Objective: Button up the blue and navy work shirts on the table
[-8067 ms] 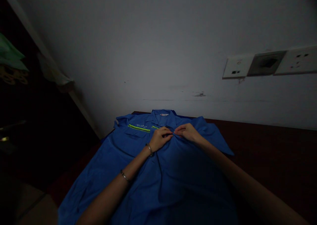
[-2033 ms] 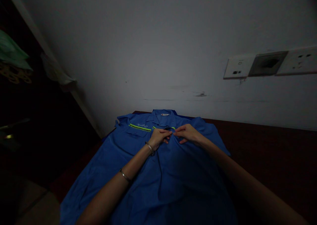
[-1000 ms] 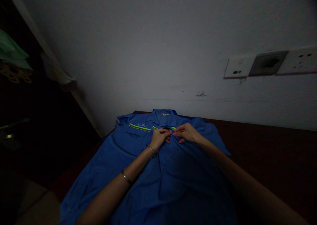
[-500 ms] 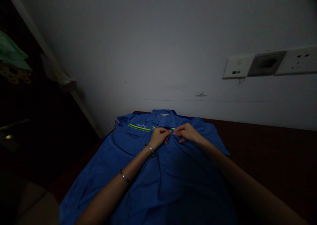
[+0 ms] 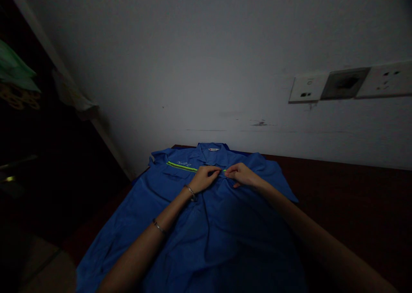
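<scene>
While the blue shirt (image 5: 180, 202) lies spread on the dark red tabletop (image 5: 347, 185), collar at the far edge by the wall (image 5: 206, 78), both hands work its upper front. Left hand (image 5: 203, 179): fingertips pinched on shirt fabric just below the collar. Right hand (image 5: 242, 174): thumb and fingers pinched on the same front, just beside the left. Exact fold gripped: too dark to tell.

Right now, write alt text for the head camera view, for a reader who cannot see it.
A bare left hand and bare right hand, fingers nearly meeting, work at the chest of a blue, collared cloth shirt spread on a dark brown surface against a grey wall.
</scene>
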`<move>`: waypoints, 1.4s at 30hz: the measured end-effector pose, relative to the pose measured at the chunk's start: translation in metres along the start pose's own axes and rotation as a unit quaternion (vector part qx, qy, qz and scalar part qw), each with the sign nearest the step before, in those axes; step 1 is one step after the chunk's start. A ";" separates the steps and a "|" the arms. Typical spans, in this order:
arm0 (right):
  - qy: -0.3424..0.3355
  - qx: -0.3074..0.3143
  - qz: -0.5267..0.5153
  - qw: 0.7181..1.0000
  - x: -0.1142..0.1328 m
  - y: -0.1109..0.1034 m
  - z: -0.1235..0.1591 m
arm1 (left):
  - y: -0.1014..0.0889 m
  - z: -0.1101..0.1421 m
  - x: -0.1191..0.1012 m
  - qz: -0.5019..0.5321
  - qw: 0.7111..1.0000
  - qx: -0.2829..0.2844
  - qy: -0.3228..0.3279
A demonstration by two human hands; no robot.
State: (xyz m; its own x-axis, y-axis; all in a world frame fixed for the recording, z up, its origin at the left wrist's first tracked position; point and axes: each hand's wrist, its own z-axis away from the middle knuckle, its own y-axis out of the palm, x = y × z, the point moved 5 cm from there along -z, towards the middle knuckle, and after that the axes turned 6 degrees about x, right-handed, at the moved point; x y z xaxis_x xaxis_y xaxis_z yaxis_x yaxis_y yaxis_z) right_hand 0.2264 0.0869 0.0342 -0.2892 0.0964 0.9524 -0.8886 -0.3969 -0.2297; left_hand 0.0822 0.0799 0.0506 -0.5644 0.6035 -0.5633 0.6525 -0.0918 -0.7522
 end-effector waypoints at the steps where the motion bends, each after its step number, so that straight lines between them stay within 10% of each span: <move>1: 0.003 -0.002 -0.004 1.000 0.000 0.000 0.000 | -0.002 0.000 0.000 -0.009 1.000 -0.015 0.005; 23: 0.006 0.008 0.013 1.000 0.004 0.000 0.004 | 0.012 0.012 -0.013 -0.176 0.959 -0.050 0.216; 42: -0.107 -0.026 0.170 0.979 0.016 0.001 0.005 | 0.010 0.009 -0.008 -0.084 0.983 -0.069 0.150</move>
State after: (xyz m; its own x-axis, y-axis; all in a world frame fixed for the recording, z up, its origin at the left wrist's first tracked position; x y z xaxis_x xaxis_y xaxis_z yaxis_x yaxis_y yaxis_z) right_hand 0.2231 0.0835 0.0503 -0.4948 -0.2281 0.8385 -0.7728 -0.3259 -0.5446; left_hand 0.0890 0.0673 0.0447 -0.5084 0.8094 -0.2939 0.6372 0.1240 -0.7607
